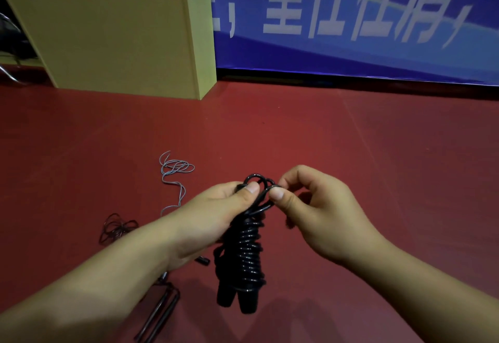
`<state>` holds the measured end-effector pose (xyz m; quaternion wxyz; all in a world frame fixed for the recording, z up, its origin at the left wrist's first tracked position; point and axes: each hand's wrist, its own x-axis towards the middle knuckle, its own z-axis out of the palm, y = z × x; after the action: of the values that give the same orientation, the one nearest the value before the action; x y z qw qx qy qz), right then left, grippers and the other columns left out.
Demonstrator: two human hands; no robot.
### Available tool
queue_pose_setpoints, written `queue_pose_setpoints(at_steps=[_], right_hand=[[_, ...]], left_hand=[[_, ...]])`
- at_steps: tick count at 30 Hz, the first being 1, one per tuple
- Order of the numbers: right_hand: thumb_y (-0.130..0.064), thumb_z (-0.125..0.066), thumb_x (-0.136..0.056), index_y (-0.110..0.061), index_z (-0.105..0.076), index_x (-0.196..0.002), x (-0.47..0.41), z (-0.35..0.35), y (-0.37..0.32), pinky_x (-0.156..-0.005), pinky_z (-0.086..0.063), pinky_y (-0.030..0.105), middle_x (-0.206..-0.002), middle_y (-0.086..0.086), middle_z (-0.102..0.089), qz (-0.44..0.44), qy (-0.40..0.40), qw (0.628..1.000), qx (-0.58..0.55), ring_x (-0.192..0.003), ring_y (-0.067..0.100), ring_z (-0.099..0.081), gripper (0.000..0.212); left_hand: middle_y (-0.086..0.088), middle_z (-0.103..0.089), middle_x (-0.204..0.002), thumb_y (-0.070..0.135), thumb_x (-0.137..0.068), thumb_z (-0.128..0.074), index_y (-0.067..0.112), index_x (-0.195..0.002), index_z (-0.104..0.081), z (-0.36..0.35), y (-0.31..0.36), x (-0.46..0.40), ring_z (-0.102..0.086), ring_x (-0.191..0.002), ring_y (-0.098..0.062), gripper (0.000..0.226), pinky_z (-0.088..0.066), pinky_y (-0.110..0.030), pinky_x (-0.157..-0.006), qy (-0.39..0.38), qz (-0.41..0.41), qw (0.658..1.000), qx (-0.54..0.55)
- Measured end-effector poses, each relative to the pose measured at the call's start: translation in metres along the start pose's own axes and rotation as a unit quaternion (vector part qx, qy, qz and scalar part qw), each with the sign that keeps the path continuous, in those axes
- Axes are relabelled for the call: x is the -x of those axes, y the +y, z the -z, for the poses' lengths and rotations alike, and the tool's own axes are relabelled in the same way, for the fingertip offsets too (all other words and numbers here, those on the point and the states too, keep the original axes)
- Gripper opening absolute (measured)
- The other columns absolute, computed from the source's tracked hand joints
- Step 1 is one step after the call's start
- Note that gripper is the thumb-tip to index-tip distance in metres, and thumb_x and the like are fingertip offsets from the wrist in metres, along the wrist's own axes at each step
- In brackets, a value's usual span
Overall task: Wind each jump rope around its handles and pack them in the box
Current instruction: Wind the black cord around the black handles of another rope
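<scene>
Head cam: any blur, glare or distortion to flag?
Head view: dim overall, corners darker; the banner lettering is smeared and slanted by the wide lens; small glints on the black jump rope coils; both hands reasonably sharp.

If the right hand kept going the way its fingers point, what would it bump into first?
The right hand points leftward, pinching a loop of the black jump rope. Going straight on, it would likely meet the left hand's thumb first, just across the loops.
</scene>
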<state>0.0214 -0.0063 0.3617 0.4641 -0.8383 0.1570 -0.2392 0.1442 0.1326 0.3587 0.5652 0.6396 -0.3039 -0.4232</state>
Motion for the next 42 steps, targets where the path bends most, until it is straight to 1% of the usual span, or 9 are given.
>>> queue_pose_setpoints(at_steps=[4, 9, 13, 17, 20, 27, 32, 36, 42], right_hand=[[-0.039, -0.074, -0.081, -0.028, -0.064, -0.076, -0.001, -0.002, 0.006, -0.059, -0.048, 0.029, -0.063, -0.013, -0.063, 0.005, 0.035, 0.998, 0.047, -0.06, 0.014, -0.061, 0.016], [-0.03, -0.075, -0.082, -0.031, -0.055, -0.082, -0.003, -0.008, 0.012, -0.057, -0.048, 0.036, -0.065, -0.014, -0.061, -0.01, 0.038, 0.999, 0.004, -0.059, 0.026, -0.06, 0.02], [-0.029, -0.073, -0.083, -0.036, -0.051, -0.085, -0.003, -0.01, 0.013, -0.057, -0.049, 0.037, -0.074, -0.011, -0.064, -0.019, 0.036, 0.998, -0.038, -0.053, 0.015, -0.06, 0.024], [-0.031, -0.075, -0.082, -0.038, -0.056, -0.097, -0.003, -0.009, 0.012, -0.065, -0.053, 0.046, -0.077, -0.003, -0.066, -0.033, 0.028, 0.996, -0.076, -0.066, 0.025, -0.065, 0.025], [-0.026, -0.075, -0.083, -0.029, -0.062, -0.099, -0.003, -0.006, 0.009, -0.065, -0.054, 0.042, -0.072, -0.003, -0.066, -0.038, 0.013, 0.996, -0.082, -0.064, 0.014, -0.065, 0.021], [-0.024, -0.075, -0.083, -0.023, -0.06, -0.081, 0.004, -0.008, 0.004, -0.055, -0.046, 0.02, -0.066, 0.002, -0.068, -0.026, 0.03, 0.998, -0.041, -0.055, 0.004, -0.058, 0.015], [-0.021, -0.078, -0.081, -0.02, -0.061, -0.08, 0.001, -0.007, 0.002, -0.058, -0.05, 0.038, -0.071, 0.005, -0.069, -0.047, 0.02, 0.996, -0.077, -0.057, 0.01, -0.056, 0.017], [-0.01, -0.077, -0.081, -0.012, -0.065, -0.083, -0.002, -0.004, 0.002, -0.055, -0.047, 0.025, -0.066, 0.0, -0.062, -0.063, -0.017, 0.985, -0.162, -0.055, 0.01, -0.056, 0.013], [-0.004, -0.069, -0.087, -0.01, -0.071, -0.095, -0.002, 0.001, 0.004, -0.059, -0.049, 0.024, -0.075, 0.004, -0.067, -0.072, -0.064, 0.974, -0.206, -0.064, 0.012, -0.059, 0.011]], left_hand=[[0.007, -0.063, -0.079, 0.043, -0.092, -0.046, 0.016, -0.109, -0.068, -0.004, 0.0, 0.001, -0.058, -0.07, -0.003, 0.039, -0.044, -0.017, -0.063, -0.02, 0.0, 1.0, 0.004], [0.001, -0.067, -0.083, 0.042, -0.09, -0.046, 0.019, -0.1, -0.066, -0.009, -0.001, 0.001, -0.06, -0.074, -0.012, 0.032, -0.049, -0.021, -0.064, -0.019, -0.005, 0.999, 0.036], [0.001, -0.067, -0.083, 0.043, -0.086, -0.048, 0.018, -0.097, -0.065, -0.011, 0.0, 0.001, -0.06, -0.075, -0.013, 0.032, -0.048, -0.024, -0.068, -0.024, -0.02, 0.998, 0.051], [0.008, -0.067, -0.081, 0.042, -0.09, -0.047, 0.017, -0.107, -0.064, -0.009, 0.003, 0.005, -0.06, -0.076, -0.008, 0.035, -0.048, -0.018, -0.063, -0.073, -0.024, 0.996, 0.052], [0.004, -0.067, -0.092, 0.039, -0.092, -0.053, 0.015, -0.116, -0.063, -0.008, 0.002, 0.006, -0.06, -0.082, -0.009, 0.035, -0.049, -0.023, -0.071, -0.091, -0.018, 0.994, 0.058], [-0.002, -0.072, -0.094, 0.034, -0.084, -0.056, 0.013, -0.111, -0.067, -0.014, -0.001, 0.006, -0.065, -0.083, -0.01, 0.036, -0.048, -0.027, -0.076, -0.041, 0.004, 0.994, 0.102], [-0.012, -0.071, -0.114, 0.035, -0.081, -0.06, 0.011, -0.116, -0.068, -0.015, -0.002, 0.002, -0.064, -0.096, -0.016, 0.043, -0.049, -0.027, -0.08, 0.004, -0.01, 0.996, 0.086], [-0.003, -0.068, -0.09, 0.026, -0.088, -0.059, 0.01, -0.108, -0.068, -0.017, 0.001, 0.002, -0.061, -0.08, -0.012, 0.027, -0.048, -0.023, -0.07, 0.016, -0.015, 0.996, 0.084], [-0.002, -0.067, -0.09, 0.025, -0.094, -0.051, 0.018, -0.11, -0.07, -0.012, 0.003, 0.003, -0.056, -0.075, -0.015, 0.026, -0.047, -0.025, -0.066, 0.039, -0.002, 0.997, 0.072]])
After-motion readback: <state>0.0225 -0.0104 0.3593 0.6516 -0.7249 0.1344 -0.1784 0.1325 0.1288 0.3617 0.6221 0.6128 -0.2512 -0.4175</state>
